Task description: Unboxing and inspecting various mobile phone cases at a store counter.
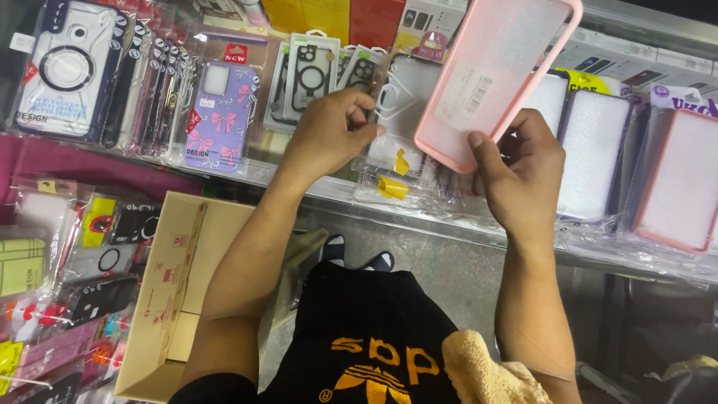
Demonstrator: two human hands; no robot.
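Observation:
My right hand holds a pink-rimmed phone case with a frosted back, tilted up over the shelf. My left hand is beside it to the left, fingers pinched on the edge of a clear plastic packet that holds a clear case. Below that packet lie more clear wrappers with yellow tabs on the shelf.
Racks of packaged phone cases hang at the back left, one purple with bows. Pink and white cases in bags lie at the right. An open cardboard box stands at my lower left. A yellow cloth rests near my right elbow.

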